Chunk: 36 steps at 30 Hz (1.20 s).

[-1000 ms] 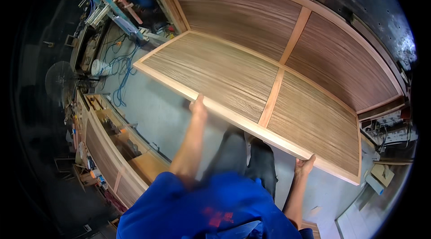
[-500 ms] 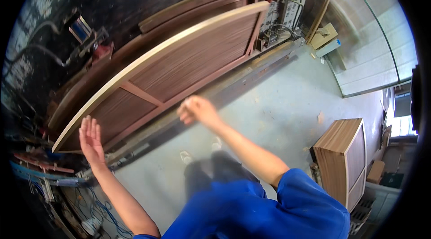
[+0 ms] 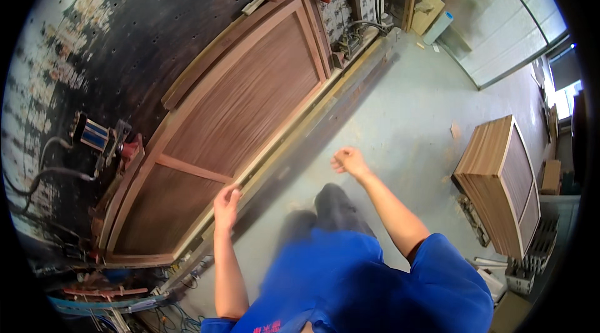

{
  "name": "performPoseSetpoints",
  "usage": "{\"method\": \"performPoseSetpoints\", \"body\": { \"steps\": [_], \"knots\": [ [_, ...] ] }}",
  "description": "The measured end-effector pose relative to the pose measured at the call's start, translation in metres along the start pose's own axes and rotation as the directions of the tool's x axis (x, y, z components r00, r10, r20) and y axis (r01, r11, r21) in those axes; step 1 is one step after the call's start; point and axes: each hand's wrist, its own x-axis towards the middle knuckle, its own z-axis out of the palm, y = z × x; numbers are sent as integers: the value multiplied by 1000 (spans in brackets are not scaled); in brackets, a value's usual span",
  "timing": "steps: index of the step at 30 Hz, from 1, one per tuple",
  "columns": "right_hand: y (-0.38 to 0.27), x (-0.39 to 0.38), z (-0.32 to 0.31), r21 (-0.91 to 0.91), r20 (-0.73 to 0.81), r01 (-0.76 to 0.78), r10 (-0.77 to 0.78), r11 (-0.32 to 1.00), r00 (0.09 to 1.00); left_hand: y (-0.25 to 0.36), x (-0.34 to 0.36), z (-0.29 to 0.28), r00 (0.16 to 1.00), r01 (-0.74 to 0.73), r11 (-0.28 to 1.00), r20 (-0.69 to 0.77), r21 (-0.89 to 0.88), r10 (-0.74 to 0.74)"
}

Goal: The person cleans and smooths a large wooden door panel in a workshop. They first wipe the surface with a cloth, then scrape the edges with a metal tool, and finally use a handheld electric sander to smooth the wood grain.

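A brown wood-grain panel with a curved upper frame [image 3: 206, 78] leans in a press fixture against a dark, hole-dotted board. Its crossbar [image 3: 194, 169] runs down to the straight lower edge. My left hand [image 3: 225, 209] is beside that lower edge at the crossbar's end, its fingers loosely bent and slightly apart. Whether the fingertips touch the wood I cannot tell. My right hand [image 3: 350, 161] hangs over the floor, away from the panel, with nothing in it and its fingers half curled but apart.
A metal rail [image 3: 312, 130] runs along the panel's foot. Clamps with hoses [image 3: 94, 135] sit at the left, and more fittings [image 3: 356, 26] at the upper right. Another curved wooden panel piece [image 3: 500, 176] stands at the right. Blue cables [image 3: 172, 317] lie at lower left.
The panel, earlier tilted out with its pale edge up, now lies back in the fixture. My left hand has gone from its left end to its lower edge; my right hand has drawn away.
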Motion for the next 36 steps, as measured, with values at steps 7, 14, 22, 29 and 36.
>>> {"method": "performPoseSetpoints", "body": {
  "steps": [7,14,22,29,36],
  "knots": [
    [-105,136,-67,-222,-171,323,-363,920,916,130,139,96,978,-92,933,209,349,18],
    [-222,370,-88,-293,-453,316,-422,902,785,218,288,240,868,-483,598,440,639,230],
    [-264,447,-39,-364,-275,485,-589,795,760,300,474,429,632,-774,383,587,505,506],
    [-263,533,-124,-302,-338,573,-647,762,683,277,596,509,502,-752,-194,739,630,450],
    [-252,572,-119,-256,-261,311,-375,915,889,232,643,519,577,-591,-621,808,515,122]
  ]
}}
